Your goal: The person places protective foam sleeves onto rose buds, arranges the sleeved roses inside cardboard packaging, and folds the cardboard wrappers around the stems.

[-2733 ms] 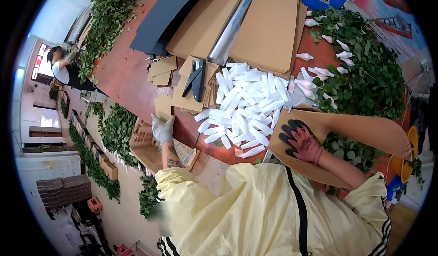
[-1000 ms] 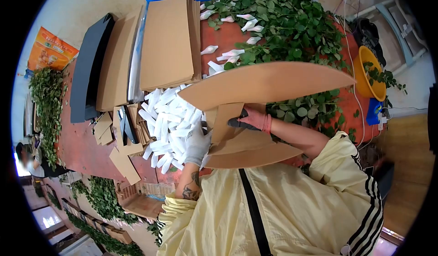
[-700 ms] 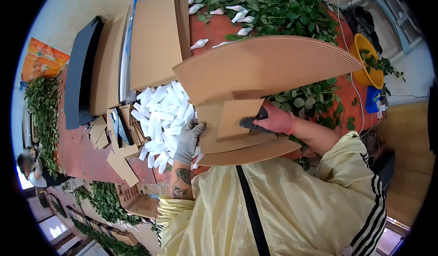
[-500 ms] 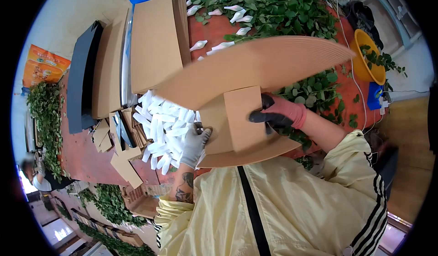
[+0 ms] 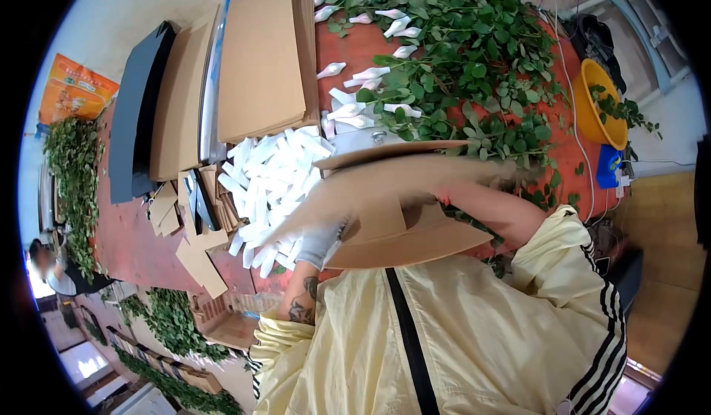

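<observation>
A bent brown corrugated cardboard sheet [image 5: 415,250] spans the space in front of my chest, its upper flap blurred by motion. My left hand [image 5: 318,246], in a grey glove, is closed on the sheet's left side, with its fingers partly covered by the flap. Behind the cardboard my right hand is almost wholly hidden; only a bit of pink glove cuff [image 5: 443,196] shows at the wrist. Just beyond my left hand lies a heap of white sleeves [image 5: 266,185]. A grey-white surface with a round metal knob [image 5: 379,138] shows behind the flap.
Leafy stems [image 5: 474,37] and white-wrapped buds [image 5: 398,27] cover the red table's far right. Stacked cardboard sheets [image 5: 263,59] stand at the back. Left are a black-handled tool [image 5: 200,204] and cardboard scraps [image 5: 204,267]. A yellow basin [image 5: 592,104] sits right; a person [image 5: 55,270] is far left.
The large flap has swung down toward me, covering my right hand and the smaller cardboard panel it held. More of the white heap and the wrapped buds now shows behind it.
</observation>
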### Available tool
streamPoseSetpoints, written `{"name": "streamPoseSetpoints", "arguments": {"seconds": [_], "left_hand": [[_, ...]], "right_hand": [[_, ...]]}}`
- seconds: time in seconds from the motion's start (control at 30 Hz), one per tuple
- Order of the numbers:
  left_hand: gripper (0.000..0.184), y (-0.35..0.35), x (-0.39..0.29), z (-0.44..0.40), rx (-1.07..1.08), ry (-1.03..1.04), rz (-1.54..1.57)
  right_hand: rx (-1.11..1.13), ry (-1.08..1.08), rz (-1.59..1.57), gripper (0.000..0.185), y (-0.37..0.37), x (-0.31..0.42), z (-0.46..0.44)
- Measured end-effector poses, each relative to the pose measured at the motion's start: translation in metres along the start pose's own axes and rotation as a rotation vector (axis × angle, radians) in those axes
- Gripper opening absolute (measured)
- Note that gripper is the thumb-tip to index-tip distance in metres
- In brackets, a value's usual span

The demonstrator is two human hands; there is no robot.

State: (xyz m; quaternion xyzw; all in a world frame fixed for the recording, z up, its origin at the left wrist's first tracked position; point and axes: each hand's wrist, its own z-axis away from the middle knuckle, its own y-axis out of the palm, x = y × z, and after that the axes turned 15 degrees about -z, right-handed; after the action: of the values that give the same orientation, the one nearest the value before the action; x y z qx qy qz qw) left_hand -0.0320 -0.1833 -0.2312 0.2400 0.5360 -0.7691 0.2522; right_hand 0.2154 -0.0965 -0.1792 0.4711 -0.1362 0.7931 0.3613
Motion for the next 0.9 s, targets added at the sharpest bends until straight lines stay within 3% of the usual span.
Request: {"name": "streamPoseSetpoints", "arguments": {"seconds": [0.23, 0.33, 0.43, 0.53, 0.57, 0.63, 0.67, 0.73, 0.8, 0.87, 0.9], "left_hand": [[0.064, -0.016, -0.008, 0.008, 0.002, 0.098, -0.202], [0.078, -0.037, -0.026, 0.020, -0.333, 0.207, -0.107], [0.071, -0.059, -0.053, 0.019, -0.775, 0.388, 0.045], [0.045, -0.088, -0.069, -0.003, -0.759, 0.533, -0.275], [0.045, -0.090, -0.071, -0.012, -0.765, 0.531, -0.277], [0.031, -0.089, -0.073, -0.027, -0.576, 0.470, -0.079], [0.031, -0.083, -0.073, -0.029, -0.577, 0.473, -0.078], [0.030, -0.071, -0.073, -0.037, -0.497, 0.348, 0.331], [0.035, -0.061, -0.065, -0.037, -0.501, 0.385, 0.322], [0.041, -0.045, -0.044, -0.035, -0.600, 0.224, 0.072], [0.043, -0.041, -0.042, -0.033, -0.551, 0.178, 0.146]], "right_hand": [[-0.178, -0.108, 0.315, 0.047, -0.002, -0.048, -0.026], [-0.220, -0.119, 0.367, 0.050, -0.004, -0.061, -0.033], [-0.253, -0.124, 0.397, 0.054, -0.006, -0.069, -0.036], [-0.266, -0.119, 0.426, 0.057, -0.009, -0.075, -0.039], [-0.275, -0.125, 0.427, 0.059, -0.009, -0.078, -0.041], [-0.306, -0.161, 0.383, 0.062, -0.010, -0.084, -0.044], [-0.323, -0.189, 0.346, 0.064, -0.011, -0.088, -0.045], [-0.304, -0.161, 0.350, 0.056, -0.003, -0.064, -0.034], [-0.372, -0.124, 0.383, 0.054, 0.002, -0.063, -0.032], [-0.437, -0.075, 0.413, 0.051, 0.005, -0.060, -0.028], [-0.441, -0.068, 0.438, 0.049, 0.007, -0.053, -0.024]]}}
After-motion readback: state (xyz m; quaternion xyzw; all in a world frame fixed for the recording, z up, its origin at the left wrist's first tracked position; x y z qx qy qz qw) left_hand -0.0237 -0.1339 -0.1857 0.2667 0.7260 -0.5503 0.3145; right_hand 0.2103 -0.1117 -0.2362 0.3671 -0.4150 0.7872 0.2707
